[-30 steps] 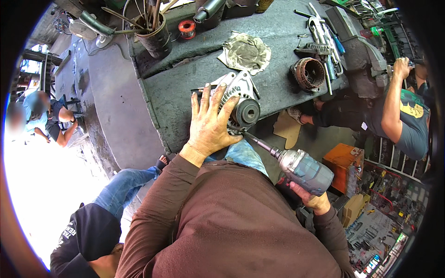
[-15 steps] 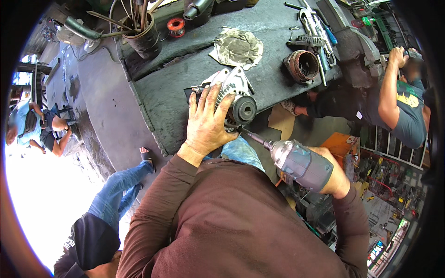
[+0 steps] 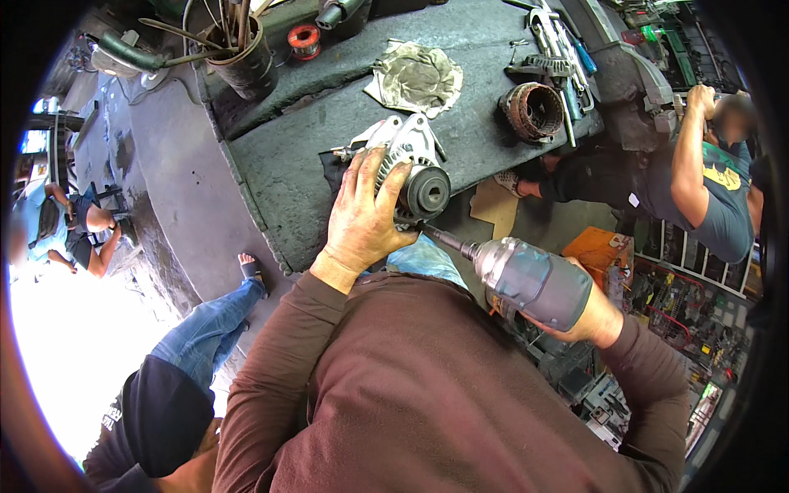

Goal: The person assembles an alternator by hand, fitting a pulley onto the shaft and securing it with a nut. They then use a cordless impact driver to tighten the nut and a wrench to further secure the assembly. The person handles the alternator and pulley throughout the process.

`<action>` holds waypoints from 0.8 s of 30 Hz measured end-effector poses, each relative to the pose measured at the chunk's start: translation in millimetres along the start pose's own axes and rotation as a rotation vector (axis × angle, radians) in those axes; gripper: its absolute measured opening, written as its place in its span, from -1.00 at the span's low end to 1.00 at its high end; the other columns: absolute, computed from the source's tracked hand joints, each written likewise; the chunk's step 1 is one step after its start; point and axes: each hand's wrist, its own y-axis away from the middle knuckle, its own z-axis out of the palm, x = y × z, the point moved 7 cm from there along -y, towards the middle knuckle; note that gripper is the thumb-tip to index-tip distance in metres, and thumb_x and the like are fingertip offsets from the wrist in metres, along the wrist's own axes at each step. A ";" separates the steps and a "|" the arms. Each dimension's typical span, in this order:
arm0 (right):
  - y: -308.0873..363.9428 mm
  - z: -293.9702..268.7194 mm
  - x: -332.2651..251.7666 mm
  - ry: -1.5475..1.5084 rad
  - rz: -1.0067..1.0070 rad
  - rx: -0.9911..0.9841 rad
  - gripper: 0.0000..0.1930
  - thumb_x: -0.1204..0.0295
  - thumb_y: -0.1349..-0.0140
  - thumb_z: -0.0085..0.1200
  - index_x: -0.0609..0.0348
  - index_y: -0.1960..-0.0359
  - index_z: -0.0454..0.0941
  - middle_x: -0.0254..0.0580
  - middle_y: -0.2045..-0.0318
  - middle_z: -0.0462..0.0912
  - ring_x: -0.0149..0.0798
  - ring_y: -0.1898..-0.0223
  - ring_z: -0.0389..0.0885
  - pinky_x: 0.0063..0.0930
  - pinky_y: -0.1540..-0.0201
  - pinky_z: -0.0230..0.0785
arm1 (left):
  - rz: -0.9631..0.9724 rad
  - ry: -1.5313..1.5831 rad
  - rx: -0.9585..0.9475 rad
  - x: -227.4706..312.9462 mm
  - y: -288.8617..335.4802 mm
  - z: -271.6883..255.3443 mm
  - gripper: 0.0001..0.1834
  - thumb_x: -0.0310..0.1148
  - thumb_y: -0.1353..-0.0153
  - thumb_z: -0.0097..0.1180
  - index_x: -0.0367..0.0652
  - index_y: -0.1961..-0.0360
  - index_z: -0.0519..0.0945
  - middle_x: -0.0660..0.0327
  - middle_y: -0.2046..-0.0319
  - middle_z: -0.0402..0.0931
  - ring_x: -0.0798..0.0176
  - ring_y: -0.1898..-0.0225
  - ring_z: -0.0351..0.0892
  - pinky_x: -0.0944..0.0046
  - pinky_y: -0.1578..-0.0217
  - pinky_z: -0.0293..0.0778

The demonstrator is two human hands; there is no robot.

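Harsh white glare (image 3: pixel 82 353) burns out everything at eight o'clock, blue-fringed along its outer edge, while softer, even light leaves a faint sheen on the bench (image 3: pixel 279 177). The left hand (image 3: pixel 363 212) looks crisp; clutter (image 3: pixel 699 349) at four o'clock goes soft, and straight lines bow toward the black rim.

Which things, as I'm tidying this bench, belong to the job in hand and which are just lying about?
In the job:
- silver finned metal housing with round black pulley, under the left hand
- grey, silver-nosed power tool, in the right hand

Apparently lying about:
- crumpled off-white cloth
- copper-brown ring-shaped coil
- red round wire spool
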 end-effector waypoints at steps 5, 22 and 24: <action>6.4 19.9 4.9 0.035 -0.001 0.028 -0.52 0.46 -0.12 0.38 0.11 -0.13 0.69 -0.06 -0.09 0.74 0.07 -0.08 0.73 -0.13 -0.19 0.55 | 0.008 -0.013 -0.024 -1.2 -0.7 -1.2 0.18 -0.19 0.45 0.74 -0.04 -0.36 0.45 -0.15 -0.42 0.27 -0.35 -0.44 0.31 -0.17 -0.45 0.35; 7.9 21.4 6.7 0.039 -0.040 0.132 -0.54 0.44 0.00 0.40 0.12 -0.02 0.68 -0.08 0.11 0.74 0.06 0.13 0.73 -0.21 -0.01 0.60 | 0.028 -0.003 -0.028 -4.2 -0.5 2.1 0.16 -0.18 0.39 0.70 -0.02 -0.39 0.44 -0.13 -0.40 0.27 -0.35 -0.43 0.28 -0.20 -0.44 0.32; 7.1 18.5 5.1 0.030 -0.049 0.152 -0.56 0.45 0.04 0.43 0.17 0.05 0.68 -0.06 0.22 0.72 0.08 0.24 0.71 -0.20 0.09 0.61 | 0.030 -0.001 -0.024 -4.4 0.1 1.3 0.21 -0.21 0.43 0.72 -0.04 -0.40 0.41 -0.16 -0.42 0.25 -0.37 -0.44 0.28 -0.20 -0.45 0.32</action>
